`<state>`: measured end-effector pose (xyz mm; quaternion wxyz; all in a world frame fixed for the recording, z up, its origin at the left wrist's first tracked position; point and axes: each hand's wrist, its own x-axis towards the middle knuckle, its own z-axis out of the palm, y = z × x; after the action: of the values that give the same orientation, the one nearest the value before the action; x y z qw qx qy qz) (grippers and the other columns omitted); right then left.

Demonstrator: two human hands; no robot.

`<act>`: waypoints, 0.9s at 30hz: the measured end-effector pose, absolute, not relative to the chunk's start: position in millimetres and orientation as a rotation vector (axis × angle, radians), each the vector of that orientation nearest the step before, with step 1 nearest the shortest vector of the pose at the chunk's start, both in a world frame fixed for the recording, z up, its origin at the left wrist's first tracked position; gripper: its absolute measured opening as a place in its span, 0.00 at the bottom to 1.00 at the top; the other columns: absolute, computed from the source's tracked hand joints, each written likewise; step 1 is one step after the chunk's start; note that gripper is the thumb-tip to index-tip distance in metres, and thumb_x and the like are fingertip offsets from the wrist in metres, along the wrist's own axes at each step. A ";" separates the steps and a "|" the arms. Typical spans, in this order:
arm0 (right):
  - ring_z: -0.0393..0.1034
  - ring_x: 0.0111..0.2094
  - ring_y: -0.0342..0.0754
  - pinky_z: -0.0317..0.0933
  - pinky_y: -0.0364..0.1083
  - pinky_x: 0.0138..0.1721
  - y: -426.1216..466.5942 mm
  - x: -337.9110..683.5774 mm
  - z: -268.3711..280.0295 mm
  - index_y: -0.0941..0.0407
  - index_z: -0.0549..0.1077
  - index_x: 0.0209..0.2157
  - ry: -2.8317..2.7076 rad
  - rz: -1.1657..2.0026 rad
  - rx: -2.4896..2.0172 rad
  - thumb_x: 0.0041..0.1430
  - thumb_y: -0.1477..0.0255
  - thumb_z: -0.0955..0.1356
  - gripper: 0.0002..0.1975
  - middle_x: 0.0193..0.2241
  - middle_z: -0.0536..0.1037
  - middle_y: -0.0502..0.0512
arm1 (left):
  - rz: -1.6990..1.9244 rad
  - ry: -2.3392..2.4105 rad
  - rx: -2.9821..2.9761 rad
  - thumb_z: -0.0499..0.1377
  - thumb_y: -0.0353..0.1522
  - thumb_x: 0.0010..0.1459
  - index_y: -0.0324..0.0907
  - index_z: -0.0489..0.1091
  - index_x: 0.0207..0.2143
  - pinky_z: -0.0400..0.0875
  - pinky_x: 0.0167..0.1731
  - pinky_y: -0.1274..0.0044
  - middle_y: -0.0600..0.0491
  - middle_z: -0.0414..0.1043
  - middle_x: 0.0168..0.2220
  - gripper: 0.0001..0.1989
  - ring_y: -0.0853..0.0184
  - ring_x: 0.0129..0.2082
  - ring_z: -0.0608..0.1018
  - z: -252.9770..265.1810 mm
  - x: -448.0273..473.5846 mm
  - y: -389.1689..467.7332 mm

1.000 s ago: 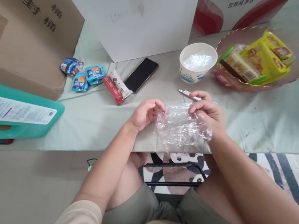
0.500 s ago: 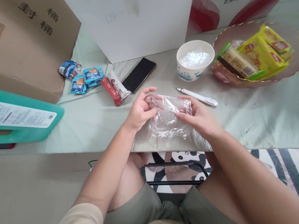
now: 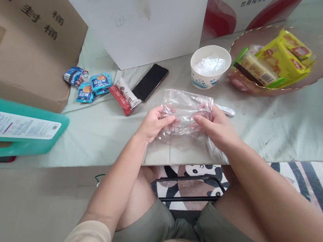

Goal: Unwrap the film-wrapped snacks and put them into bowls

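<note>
A clear plastic bag (image 3: 184, 114) is stretched between my two hands, just above the front edge of the cloth-covered table. My left hand (image 3: 156, 124) grips its left side, thumb in front and fingers behind the film. On the right side my right hand (image 3: 217, 126) pinches it the same way. Behind my right fingers lies a white pen-shaped cutter (image 3: 226, 110), partly hidden by the bag and hand. Beyond the bag stands a white paper bowl (image 3: 204, 77) with crumpled clear film (image 3: 211, 65) inside.
A black phone (image 3: 150, 82), a red-and-white wrapped bar (image 3: 124, 96) and blue snack packets (image 3: 100, 82) lie to the left. A scalloped bowl (image 3: 319, 74) holds yellow snack packs (image 3: 285, 60). White (image 3: 151, 20) and brown cartons (image 3: 34, 48) and a teal container (image 3: 62, 124) border the table.
The bag's upper edge has risen and spread away from me, now overlapping the cutter. My left hand has moved down slightly, and the right hand has shifted a little right and lower.
</note>
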<state>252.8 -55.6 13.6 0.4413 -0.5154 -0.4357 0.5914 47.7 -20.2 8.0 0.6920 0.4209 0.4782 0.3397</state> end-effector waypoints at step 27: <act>0.63 0.26 0.43 0.59 0.45 0.28 -54.2 262.2 5.7 0.55 0.71 0.25 -1.175 1.322 -1.234 0.57 0.63 0.65 0.12 0.26 0.70 0.52 | 0.886 0.980 1.021 0.65 0.44 0.49 0.39 0.71 0.26 0.66 0.20 0.81 0.54 0.71 0.25 0.16 0.74 0.22 0.71 6.1 32.3 -6.0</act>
<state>262.2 -54.2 5.7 0.4728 -0.5042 -0.4802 0.5400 32.3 -6.0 6.1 0.6713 0.4534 0.4350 0.3932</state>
